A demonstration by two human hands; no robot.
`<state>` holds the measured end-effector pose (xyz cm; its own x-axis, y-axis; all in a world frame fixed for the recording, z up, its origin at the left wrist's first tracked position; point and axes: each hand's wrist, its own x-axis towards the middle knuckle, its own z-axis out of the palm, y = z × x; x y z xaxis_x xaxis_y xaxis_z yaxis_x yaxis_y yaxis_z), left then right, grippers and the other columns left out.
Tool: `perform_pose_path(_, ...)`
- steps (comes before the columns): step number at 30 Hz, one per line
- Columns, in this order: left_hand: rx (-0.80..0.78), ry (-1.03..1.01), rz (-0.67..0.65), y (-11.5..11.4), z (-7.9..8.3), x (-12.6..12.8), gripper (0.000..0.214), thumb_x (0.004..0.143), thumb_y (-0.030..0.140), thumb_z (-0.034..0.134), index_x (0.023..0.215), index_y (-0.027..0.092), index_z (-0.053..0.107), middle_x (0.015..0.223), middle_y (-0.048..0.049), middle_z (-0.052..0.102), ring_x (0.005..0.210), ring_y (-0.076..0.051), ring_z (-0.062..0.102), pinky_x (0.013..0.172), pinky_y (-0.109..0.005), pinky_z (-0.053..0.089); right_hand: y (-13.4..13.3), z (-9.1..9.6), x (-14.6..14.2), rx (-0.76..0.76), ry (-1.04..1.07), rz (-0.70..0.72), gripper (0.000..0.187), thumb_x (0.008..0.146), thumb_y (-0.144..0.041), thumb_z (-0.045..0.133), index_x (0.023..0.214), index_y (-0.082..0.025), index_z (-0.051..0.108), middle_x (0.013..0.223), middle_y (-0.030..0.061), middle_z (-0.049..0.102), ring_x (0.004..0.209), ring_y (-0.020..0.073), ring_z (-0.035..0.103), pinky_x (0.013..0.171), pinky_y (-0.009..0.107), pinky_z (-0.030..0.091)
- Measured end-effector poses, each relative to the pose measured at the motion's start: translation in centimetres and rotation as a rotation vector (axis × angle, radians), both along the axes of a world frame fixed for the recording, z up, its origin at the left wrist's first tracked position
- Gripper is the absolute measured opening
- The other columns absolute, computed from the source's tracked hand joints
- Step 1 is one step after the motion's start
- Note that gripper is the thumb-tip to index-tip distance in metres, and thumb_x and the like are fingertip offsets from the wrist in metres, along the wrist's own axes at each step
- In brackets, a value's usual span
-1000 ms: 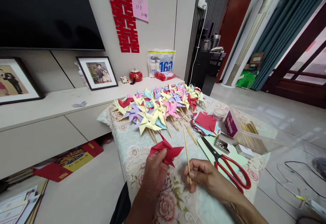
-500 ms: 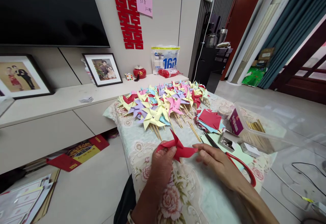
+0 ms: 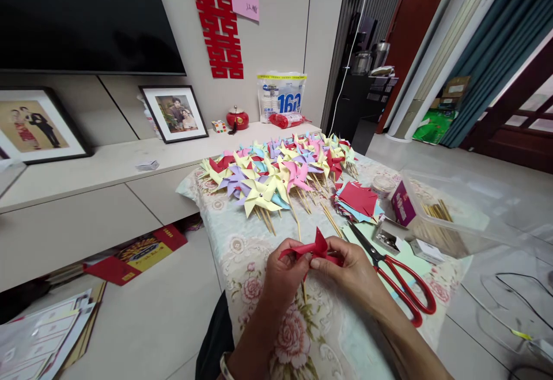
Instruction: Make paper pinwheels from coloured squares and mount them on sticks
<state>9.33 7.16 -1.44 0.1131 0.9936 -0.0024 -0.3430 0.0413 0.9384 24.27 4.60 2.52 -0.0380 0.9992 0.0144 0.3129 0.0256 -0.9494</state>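
Both hands meet over the front of the flowered tablecloth (image 3: 242,253), working on one red paper pinwheel (image 3: 318,244). My left hand (image 3: 283,273) pinches it near its centre from the left. From the right, my right hand (image 3: 349,265) presses thumb and fingers on a blade beside the centre. One blade tip points up between the hands; the other blades are partly covered by fingers. A thin stick shows below the pinwheel. Red-handled scissors (image 3: 389,270) lie open just right of my right hand, on pale green paper (image 3: 408,253).
Finished pinwheels (image 3: 261,196) on sticks crowd the table's far side. Right of them are stacked coloured paper squares (image 3: 358,198), loose sticks (image 3: 332,220), a small open box (image 3: 389,239) of metal pieces, a white box (image 3: 427,250) and a clear bin (image 3: 458,224) holding sticks.
My right hand has moved left, from a blade's outer tip to the pinwheel's centre beside my left hand. The pinwheel has turned and shifted slightly right. The scissors are now uncovered.
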Motion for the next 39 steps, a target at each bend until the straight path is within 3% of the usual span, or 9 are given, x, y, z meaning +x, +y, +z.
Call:
perform_pose_path(7, 0.037, 0.077, -0.053, -0.2, -0.5, -0.2, 0.013, 0.068, 0.022, 0.076, 0.072, 0.018, 0.065, 0.055, 0.0038, 0.058, 0.049, -0.01, 0.047, 0.051, -0.022, 0.035, 1.0, -1.4, 0.3, 0.115, 0.009, -0.025, 0.016, 0.077, -0.034, 0.076, 0.073, -0.019, 0.075, 0.071, 0.0001, 0.063, 0.072, 0.0179, 0.054, 0.068, 0.028, 0.041)
perform_pose_path(10, 0.013, -0.021, -0.07, -0.4, -0.4, -0.4, 0.015, 0.076, 0.032, 0.072, 0.077, 0.018, 0.067, 0.061, -0.0003, 0.064, 0.056, -0.014, 0.054, 0.057, -0.024, 0.041, 1.0, -1.5, 0.6, 0.039, 0.327, -0.047, 0.019, 0.072, -0.037, 0.083, 0.079, -0.02, 0.078, 0.077, 0.0016, 0.07, 0.075, 0.0192, 0.06, 0.075, 0.031, 0.046)
perform_pose_path(14, 0.017, -0.143, 0.072, -0.2, -0.1, -0.6, 0.025, 0.08, 0.043, 0.067, 0.075, 0.018, 0.07, 0.07, -0.006, 0.07, 0.069, -0.02, 0.062, 0.07, -0.029, 0.048, 0.4, -1.6, 0.6, -0.221, 0.776, -0.029, 0.041, 0.06, -0.034, 0.091, 0.097, -0.02, 0.08, 0.087, 0.0048, 0.078, 0.078, 0.0197, 0.068, 0.082, 0.033, 0.049)
perform_pose_path(17, 0.025, -0.234, 0.064, -0.3, 0.3, -0.8, 0.027, 0.081, 0.045, 0.064, 0.074, 0.019, 0.071, 0.07, -0.006, 0.071, 0.07, -0.021, 0.064, 0.073, -0.032, 0.05, -0.1, -1.9, 0.3, -0.339, 0.781, 0.108, 0.045, 0.059, -0.03, 0.092, 0.101, -0.019, 0.079, 0.097, 0.0063, 0.079, 0.084, 0.0189, 0.069, 0.084, 0.03, 0.049)
perform_pose_path(23, 0.048, -0.344, -0.016, -1.6, 1.6, -0.8, 0.025, 0.085, 0.041, 0.063, 0.078, 0.019, 0.072, 0.072, -0.0063, 0.072, 0.072, -0.02, 0.065, 0.086, -0.034, 0.049, -0.5, -3.1, 0.0, -0.403, 0.656, 0.304, 0.029, 0.061, -0.031, 0.091, 0.079, -0.012, 0.08, 0.072, 0.0025, 0.073, 0.063, 0.0122, 0.06, 0.066, 0.024, 0.045)
perform_pose_path(27, -0.003, -0.354, 0.005, -2.2, 2.9, -0.5, 0.022, 0.082, 0.038, 0.067, 0.075, 0.017, 0.071, 0.071, -0.0053, 0.071, 0.072, -0.018, 0.065, 0.092, -0.035, 0.048, -0.6, -3.1, -0.1, -0.413, 0.737, 0.353, 0.024, 0.064, -0.026, 0.089, 0.08, -0.01, 0.08, 0.072, 0.0038, 0.074, 0.062, 0.012, 0.061, 0.065, 0.023, 0.046)
perform_pose_path(32, -0.22, -0.384, 0.33, -1.5, 4.9, -0.6, 0.018, 0.069, 0.027, 0.079, 0.078, 0.017, 0.067, 0.073, -0.0015, 0.069, 0.066, -0.013, 0.063, 0.072, -0.027, 0.052, -0.8, -3.2, -0.1, -0.376, 0.878, 0.448, 0.025, 0.065, -0.022, 0.088, 0.083, -0.006, 0.08, 0.075, 0.0087, 0.076, 0.061, 0.0135, 0.066, 0.065, 0.023, 0.048)
perform_pose_path(36, -0.298, -0.414, 0.232, -1.6, 6.4, -0.6, 0.028, 0.069, 0.026, 0.08, 0.091, 0.012, 0.069, 0.085, -0.0085, 0.073, 0.073, -0.017, 0.068, 0.075, -0.032, 0.055, -0.9, -3.4, -0.2, -0.354, 0.922, 0.504, 0.02, 0.063, -0.02, 0.088, 0.077, -0.008, 0.08, 0.067, 0.0049, 0.072, 0.057, 0.0104, 0.06, 0.06, 0.02, 0.044)
perform_pose_path(39, -0.312, -0.416, 0.204, -2.1, 7.1, -0.3, 0.026, 0.071, 0.024, 0.08, 0.091, 0.01, 0.07, 0.078, -0.0069, 0.071, 0.069, -0.015, 0.067, 0.072, -0.029, 0.055, -1.0, -3.5, -0.3, -0.359, 0.89, 0.512, 0.02, 0.061, -0.021, 0.088, 0.073, -0.007, 0.079, 0.06, 0.0018, 0.066, 0.051, 0.0077, 0.053, 0.053, 0.018, 0.038)
